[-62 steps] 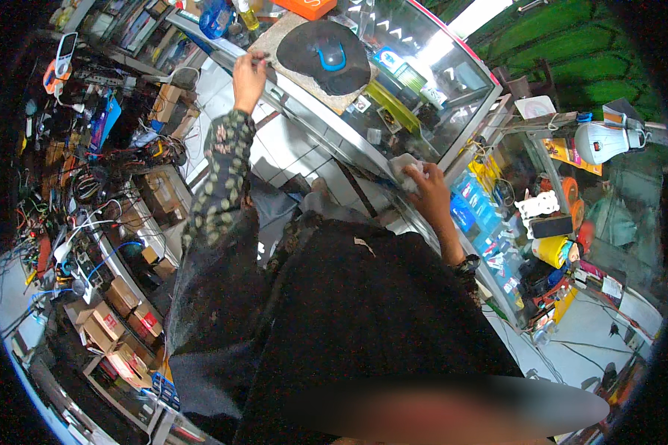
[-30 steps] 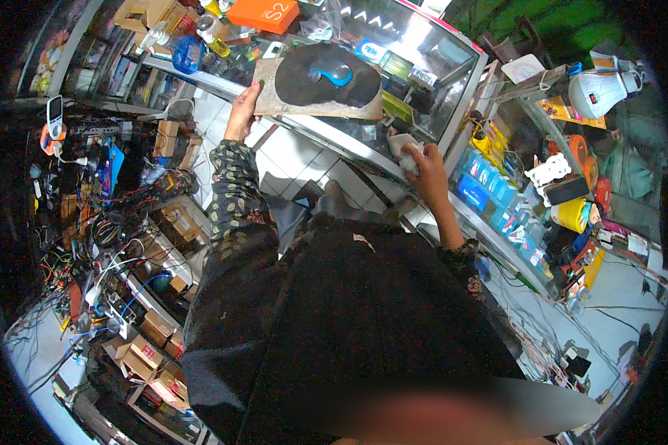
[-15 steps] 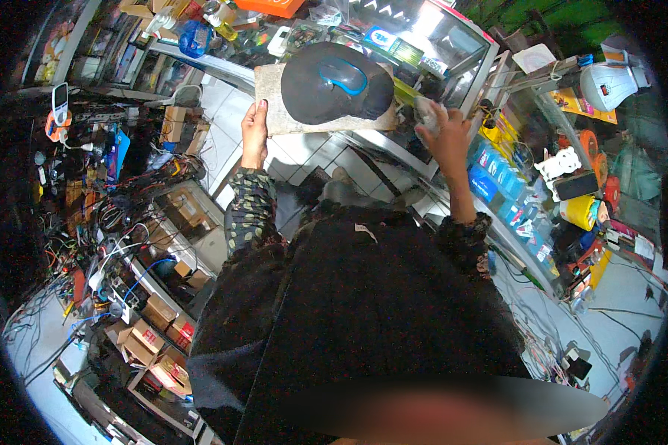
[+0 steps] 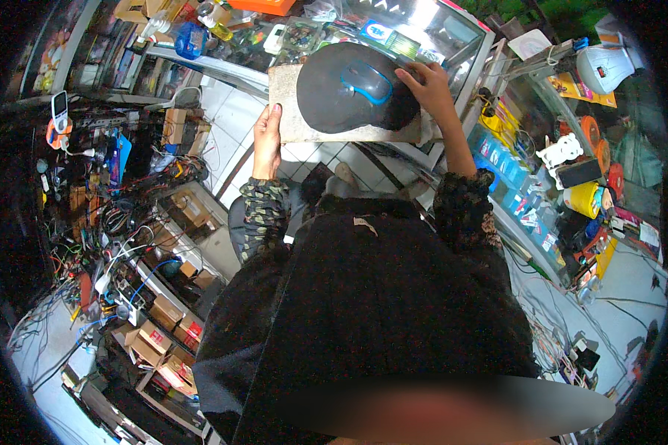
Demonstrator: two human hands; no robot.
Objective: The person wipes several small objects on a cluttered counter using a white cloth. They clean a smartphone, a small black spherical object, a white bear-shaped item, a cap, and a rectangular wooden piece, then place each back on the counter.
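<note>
A pale, worn board (image 4: 283, 100) is held level in front of me, with a black mouse pad (image 4: 319, 96) lying on it. On the pad rests a dark computer mouse with a blue rim (image 4: 367, 83). My left hand (image 4: 267, 144) grips the board's near left edge, thumb on top. My right hand (image 4: 432, 87) is at the pad's far right edge, fingers bent and thumb tip over the pad. They appear closed on that edge, though the undersides of the fingers are hidden.
Beyond the board stands a glass display case (image 4: 460, 44) with small packaged goods. A blue jar (image 4: 191, 41) sits at the far left. On the right are blue packs (image 4: 497, 159) and a white bulb-shaped device (image 4: 605, 70). Tangled cables and open cardboard boxes (image 4: 147, 345) fill the left side.
The board, pad and mouse have shifted right with my left hand. My right hand has moved in from the right to the pad's edge; the crumpled greyish thing it held no longer shows.
</note>
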